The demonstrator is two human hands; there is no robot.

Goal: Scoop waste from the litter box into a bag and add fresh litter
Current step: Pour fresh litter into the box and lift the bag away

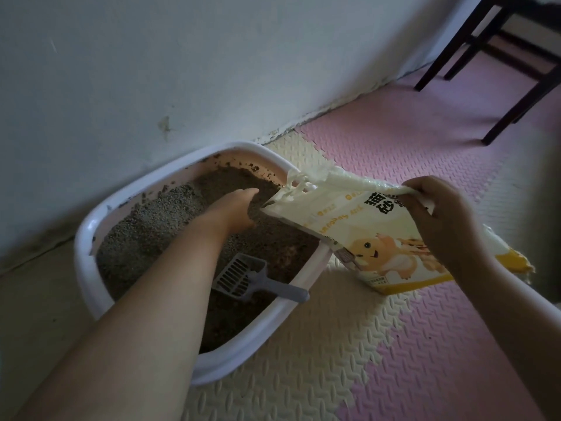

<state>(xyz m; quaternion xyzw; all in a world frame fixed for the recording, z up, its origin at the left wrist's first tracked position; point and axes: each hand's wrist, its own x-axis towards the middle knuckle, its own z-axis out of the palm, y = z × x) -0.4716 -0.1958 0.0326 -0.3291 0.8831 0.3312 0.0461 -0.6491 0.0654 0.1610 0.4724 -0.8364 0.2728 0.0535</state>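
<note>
A white-rimmed litter box (pixel 91 226) with pink inner walls stands on the floor against the wall, filled with grey-brown litter (pixel 145 232). A grey slotted scoop (pixel 243 276) lies in it, its handle resting on the near right rim. A cream and yellow litter bag (pixel 358 238) with a cartoon animal is tipped toward the box, its torn mouth over the right rim. My right hand (pixel 437 214) pinches the bag's upper edge. My left hand (pixel 239 211) reaches into the box by the bag's mouth; its fingertips are hidden behind the bag.
Pink and cream foam floor tiles (pixel 394 153) cover the floor to the right and front. Dark wooden furniture legs (pixel 455 53) stand at the back right. A pale wall (pixel 182 71) runs behind the box.
</note>
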